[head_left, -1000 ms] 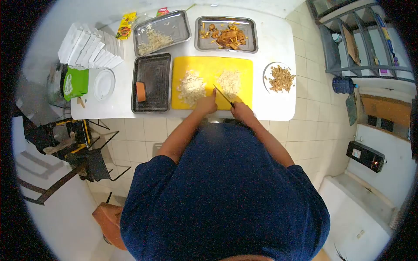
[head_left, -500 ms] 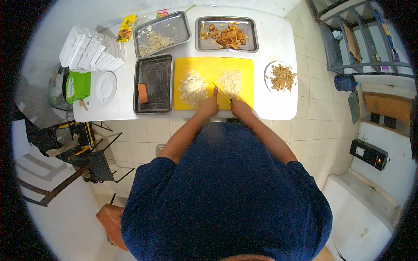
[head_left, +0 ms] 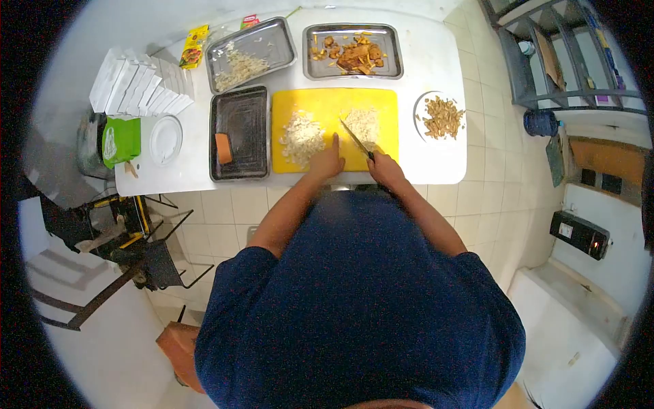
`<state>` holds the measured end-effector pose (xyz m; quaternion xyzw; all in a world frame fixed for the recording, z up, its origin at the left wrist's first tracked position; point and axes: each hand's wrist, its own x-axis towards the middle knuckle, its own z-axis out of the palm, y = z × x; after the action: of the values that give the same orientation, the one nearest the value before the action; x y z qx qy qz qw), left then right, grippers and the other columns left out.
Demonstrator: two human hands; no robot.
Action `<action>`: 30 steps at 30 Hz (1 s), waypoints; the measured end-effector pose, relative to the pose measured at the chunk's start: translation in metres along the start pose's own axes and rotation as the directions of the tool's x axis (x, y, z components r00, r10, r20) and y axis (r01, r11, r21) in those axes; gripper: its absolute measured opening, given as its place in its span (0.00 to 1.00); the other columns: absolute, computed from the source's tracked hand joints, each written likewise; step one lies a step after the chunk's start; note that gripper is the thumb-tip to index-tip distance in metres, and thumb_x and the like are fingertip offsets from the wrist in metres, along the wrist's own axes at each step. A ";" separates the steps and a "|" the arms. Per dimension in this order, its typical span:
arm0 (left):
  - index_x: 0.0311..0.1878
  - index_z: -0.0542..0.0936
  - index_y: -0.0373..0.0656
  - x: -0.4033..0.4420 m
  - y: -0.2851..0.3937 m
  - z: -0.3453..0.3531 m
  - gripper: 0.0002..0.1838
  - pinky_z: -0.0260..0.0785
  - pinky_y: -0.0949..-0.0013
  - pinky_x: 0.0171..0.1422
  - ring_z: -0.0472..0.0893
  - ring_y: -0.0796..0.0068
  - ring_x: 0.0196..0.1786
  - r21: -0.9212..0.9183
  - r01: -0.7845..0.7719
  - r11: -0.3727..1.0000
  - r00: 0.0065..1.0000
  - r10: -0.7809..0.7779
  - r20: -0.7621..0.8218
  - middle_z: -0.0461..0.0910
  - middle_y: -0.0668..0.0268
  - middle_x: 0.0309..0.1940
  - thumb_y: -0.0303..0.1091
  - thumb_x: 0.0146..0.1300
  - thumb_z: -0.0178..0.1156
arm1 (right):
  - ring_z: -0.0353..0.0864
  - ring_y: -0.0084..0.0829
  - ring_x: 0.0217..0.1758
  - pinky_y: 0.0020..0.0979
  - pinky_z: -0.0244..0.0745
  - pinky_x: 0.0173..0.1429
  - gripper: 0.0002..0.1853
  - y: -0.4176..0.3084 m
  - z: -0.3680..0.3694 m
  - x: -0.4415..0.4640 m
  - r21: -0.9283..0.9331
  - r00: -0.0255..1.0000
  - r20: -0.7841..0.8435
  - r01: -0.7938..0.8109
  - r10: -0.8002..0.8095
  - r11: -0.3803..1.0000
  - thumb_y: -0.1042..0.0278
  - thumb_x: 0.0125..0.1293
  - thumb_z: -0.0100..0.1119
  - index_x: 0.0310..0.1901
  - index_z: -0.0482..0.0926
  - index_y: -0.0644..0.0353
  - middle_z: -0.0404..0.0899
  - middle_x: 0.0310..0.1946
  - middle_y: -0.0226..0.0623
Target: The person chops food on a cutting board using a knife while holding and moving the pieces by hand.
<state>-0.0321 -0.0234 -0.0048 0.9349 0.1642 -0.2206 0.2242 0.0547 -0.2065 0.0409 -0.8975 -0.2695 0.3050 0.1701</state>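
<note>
A yellow cutting board carries two pale heaps of chopped food. The larger heap is on the left, the finer heap on the right. My right hand is closed around the handle of a knife, whose blade slants up and left along the edge of the right heap. At the board's front edge rests my left hand, one finger stretched forward between the heaps and nothing visible in its grasp. Its other fingers are partly hidden.
Left of the board lies a dark tray with an orange block. Behind stand a tray of pale shreds and a tray of browned pieces. A plate of brown strips sits right; white boxes stand left.
My right hand has moved right with the knife, and the blade is now apart from my left finger. My left hand stays nearly in place.
</note>
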 end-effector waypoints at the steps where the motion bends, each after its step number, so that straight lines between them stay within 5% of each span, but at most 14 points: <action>1: 0.75 0.43 0.40 0.000 -0.001 0.002 0.44 0.74 0.49 0.38 0.82 0.51 0.32 0.003 -0.020 1.000 1.000 0.020 0.011 0.82 0.51 0.31 0.47 0.61 0.52 | 0.80 0.58 0.40 0.53 0.75 0.46 0.16 -0.004 -0.004 -0.005 -0.001 1.000 0.004 -0.006 0.006 1.000 0.57 0.67 0.49 0.43 0.75 0.63 0.80 0.35 0.59; 21: 0.76 0.36 0.46 0.013 -0.006 -0.009 0.41 0.72 0.45 0.49 0.82 0.47 0.40 0.066 -0.034 0.997 0.972 0.018 0.236 0.82 0.46 0.40 0.44 0.64 0.43 | 0.83 0.53 0.36 0.51 0.79 0.41 0.14 -0.004 -0.014 -0.004 -0.155 0.999 0.041 -0.011 0.018 0.988 0.59 0.66 0.46 0.44 0.77 0.59 0.81 0.32 0.54; 30: 0.76 0.37 0.44 0.009 -0.001 -0.007 0.42 0.73 0.47 0.46 0.83 0.48 0.37 0.089 -0.060 0.994 0.982 0.043 0.183 0.83 0.49 0.38 0.44 0.64 0.44 | 0.83 0.52 0.39 0.52 0.77 0.42 0.14 -0.001 0.009 0.007 -0.135 0.997 0.041 -0.055 0.061 0.989 0.60 0.67 0.44 0.45 0.76 0.58 0.82 0.36 0.54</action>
<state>-0.0223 -0.0170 -0.0044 0.9246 0.1082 -0.3059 0.1996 0.0532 -0.2002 0.0319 -0.9072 -0.2669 0.3110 0.0946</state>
